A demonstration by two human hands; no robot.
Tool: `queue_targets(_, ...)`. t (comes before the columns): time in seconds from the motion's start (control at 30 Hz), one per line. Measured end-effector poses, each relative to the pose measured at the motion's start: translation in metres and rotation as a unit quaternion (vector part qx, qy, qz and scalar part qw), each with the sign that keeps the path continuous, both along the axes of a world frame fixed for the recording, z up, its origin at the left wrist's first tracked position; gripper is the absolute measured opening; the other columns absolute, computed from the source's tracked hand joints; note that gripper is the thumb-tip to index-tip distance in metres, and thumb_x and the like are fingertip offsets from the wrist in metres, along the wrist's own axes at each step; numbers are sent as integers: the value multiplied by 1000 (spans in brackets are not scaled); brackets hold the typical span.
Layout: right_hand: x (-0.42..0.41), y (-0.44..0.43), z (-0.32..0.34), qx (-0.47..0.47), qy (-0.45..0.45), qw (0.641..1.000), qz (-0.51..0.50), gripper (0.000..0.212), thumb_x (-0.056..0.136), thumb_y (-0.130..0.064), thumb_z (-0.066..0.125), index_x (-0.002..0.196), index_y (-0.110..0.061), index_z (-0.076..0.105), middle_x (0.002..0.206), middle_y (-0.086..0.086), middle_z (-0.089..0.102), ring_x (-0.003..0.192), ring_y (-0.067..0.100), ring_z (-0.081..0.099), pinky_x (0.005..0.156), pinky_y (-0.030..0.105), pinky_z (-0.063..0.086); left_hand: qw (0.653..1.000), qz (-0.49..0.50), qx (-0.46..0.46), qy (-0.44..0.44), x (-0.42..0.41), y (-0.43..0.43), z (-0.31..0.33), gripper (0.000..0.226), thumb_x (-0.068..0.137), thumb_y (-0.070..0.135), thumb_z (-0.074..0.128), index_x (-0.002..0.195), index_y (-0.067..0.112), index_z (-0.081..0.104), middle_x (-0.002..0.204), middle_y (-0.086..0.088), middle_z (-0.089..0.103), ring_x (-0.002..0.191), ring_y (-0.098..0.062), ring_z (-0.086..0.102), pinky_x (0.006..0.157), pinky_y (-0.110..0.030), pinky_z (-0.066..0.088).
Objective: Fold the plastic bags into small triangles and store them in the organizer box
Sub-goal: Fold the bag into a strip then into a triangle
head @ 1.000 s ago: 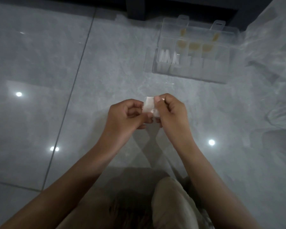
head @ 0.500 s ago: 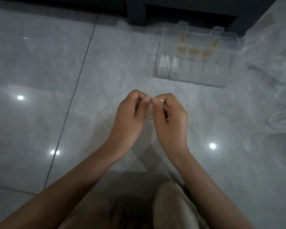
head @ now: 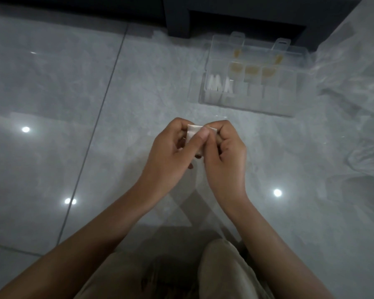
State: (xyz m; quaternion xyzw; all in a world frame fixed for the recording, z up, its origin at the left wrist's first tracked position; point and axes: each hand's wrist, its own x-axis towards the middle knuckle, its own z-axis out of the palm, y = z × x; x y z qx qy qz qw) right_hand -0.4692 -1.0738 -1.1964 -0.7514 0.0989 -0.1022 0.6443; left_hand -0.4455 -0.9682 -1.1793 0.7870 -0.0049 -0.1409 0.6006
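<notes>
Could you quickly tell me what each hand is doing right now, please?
Left hand: pinching the folded plastic bag.
Right hand: pinching the same bag.

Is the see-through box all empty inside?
No, the organizer box already holds white folded pieces in its near-left compartments and yellowish pieces further back.

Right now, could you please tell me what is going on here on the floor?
A person is folding a small white plastic bag, pinching it between the left hand and the right hand above the grey tiled floor. It is not stored yet. Beyond the hands, the clear organizer box lies open, with white folded triangles in its near-left compartments and yellowish ones in the row behind. Loose plastic bags lie to the right.
</notes>
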Motion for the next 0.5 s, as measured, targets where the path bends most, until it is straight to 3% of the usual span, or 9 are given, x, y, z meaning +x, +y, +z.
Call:
queue_targets(0.13,1,-1,4,101,61,992,-35,17,99,-9,49,85,-12,57,61,-13,59,54,0,54,51,13,43,1000,15,-18,3,4,-3,-1,14,93,11,60,94,-3,56,65,2,64,53,-5,61,44,-20,47)
queue_targets(0.27,1,-4,-1,212,147,966,16,20,99,-21,51,97,-3,60,74,1,64,64,8,58,56,20,44,999,21,5,-29,5,-1,-3,8,93,10,60,88,4,57,68,1,65,54,-4,60,46,-19,47)
queue_targets(0.4,9,-17,-9,345,224,910,56,20,94,-15,55,74,-14,57,68,-1,62,62,9,56,59,20,43,999,45,6,-19,6,2,-7,5,92,5,60,89,7,58,71,0,65,55,-3,61,48,-15,45)
queue_targets(0.43,15,-23,-12,329,220,917,49,22,93,-13,56,72,-16,56,64,-3,60,58,7,53,57,19,42,999,48,2,-14,7,4,-8,4,92,2,59,90,6,58,72,-2,65,56,-2,61,50,-12,43)
queue_targets(0.5,31,-41,-15,193,187,963,15,24,92,-10,61,69,-17,55,57,-6,56,53,4,49,53,16,40,999,29,16,-2,7,8,-12,11,91,-2,57,88,8,60,75,-5,66,60,0,61,54,-9,42)
